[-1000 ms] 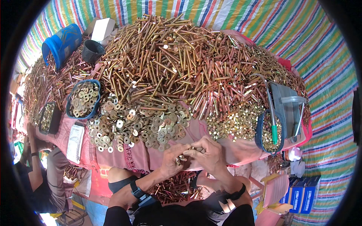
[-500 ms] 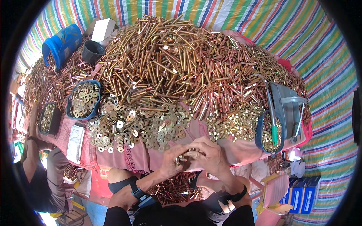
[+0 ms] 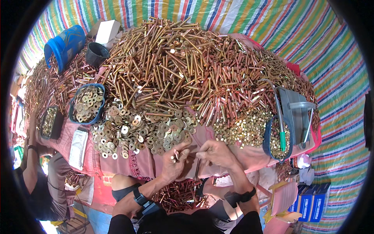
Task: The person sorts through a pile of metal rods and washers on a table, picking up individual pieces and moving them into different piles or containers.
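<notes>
Over the near edge of the pink cloth (image 3: 163, 168), my left hand (image 3: 171, 165) is closed around a few brass-coloured metal pieces (image 3: 175, 156); they look like bolt ends, mostly hidden by the fingers. Just right of it, my right hand (image 3: 219, 156) pinches thumb and fingers together. A thin, dark bolt (image 3: 197, 167) hangs down from those fingertips, blurred. The hands are a little apart. In front of them lie loose washers (image 3: 167, 134) to the left and small nuts (image 3: 245, 128) to the right. Behind rises a large heap of copper-coloured bolts and sleeves (image 3: 163, 70).
Blue-rimmed tubs hold washers (image 3: 71, 109) and nuts (image 3: 267, 142). A grey scoop (image 3: 292, 105) and a green-handled tool (image 3: 283, 136) lie at right. Blue bucket (image 3: 64, 46), black pot (image 3: 96, 54) stand far left. Another person's arm (image 3: 29, 156) reaches in at left. More bolts (image 3: 179, 197) lie below.
My hands were together over the metal pieces; now they have separated. The right has shifted slightly right with a bolt hanging from it, and the left has turned more upright.
</notes>
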`<act>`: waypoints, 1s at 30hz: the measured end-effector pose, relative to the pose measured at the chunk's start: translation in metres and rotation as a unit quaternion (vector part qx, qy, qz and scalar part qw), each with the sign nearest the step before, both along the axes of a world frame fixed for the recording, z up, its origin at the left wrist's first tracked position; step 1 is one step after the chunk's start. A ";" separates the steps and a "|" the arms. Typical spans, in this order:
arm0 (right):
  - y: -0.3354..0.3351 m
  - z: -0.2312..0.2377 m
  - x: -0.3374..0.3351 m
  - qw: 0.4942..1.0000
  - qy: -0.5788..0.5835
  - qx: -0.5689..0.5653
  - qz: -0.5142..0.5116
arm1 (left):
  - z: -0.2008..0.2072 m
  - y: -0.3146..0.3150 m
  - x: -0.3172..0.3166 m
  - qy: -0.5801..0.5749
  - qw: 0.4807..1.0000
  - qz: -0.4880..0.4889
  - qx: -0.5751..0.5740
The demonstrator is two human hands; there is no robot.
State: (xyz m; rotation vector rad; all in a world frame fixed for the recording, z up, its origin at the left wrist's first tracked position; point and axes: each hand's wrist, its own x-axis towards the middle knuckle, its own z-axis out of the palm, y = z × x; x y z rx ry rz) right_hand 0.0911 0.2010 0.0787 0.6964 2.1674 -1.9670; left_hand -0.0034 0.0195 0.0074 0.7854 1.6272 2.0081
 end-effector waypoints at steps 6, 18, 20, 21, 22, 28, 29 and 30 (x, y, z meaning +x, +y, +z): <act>-0.005 -0.025 -0.029 0.957 0.083 0.269 -0.067 | 0.014 -0.010 0.003 0.029 0.999 -0.025 0.007; 0.003 -0.054 -0.058 0.916 0.180 0.338 -0.118 | 0.004 -0.005 -0.003 0.130 0.990 -0.029 -0.040; 0.003 -0.042 -0.052 0.965 0.144 0.152 -0.159 | 0.005 -0.002 -0.004 0.160 0.986 -0.020 -0.034; 0.004 -0.035 -0.048 0.976 0.125 0.053 -0.173 | 0.005 -0.001 -0.005 0.174 0.984 -0.014 -0.028; 0.005 -0.026 -0.040 0.975 0.140 -0.032 -0.169 | 0.006 0.000 -0.005 0.187 0.982 -0.007 -0.023; -0.014 0.003 -0.012 0.987 0.097 -0.113 -0.064 | 0.005 -0.001 -0.003 0.180 0.983 -0.023 -0.039; -0.019 0.005 -0.011 0.991 0.086 -0.085 -0.051 | 0.004 -0.001 -0.003 0.175 0.983 -0.024 -0.042; -0.021 0.006 -0.011 0.992 0.088 -0.072 -0.054 | 0.002 0.000 -0.002 0.169 0.984 -0.024 -0.044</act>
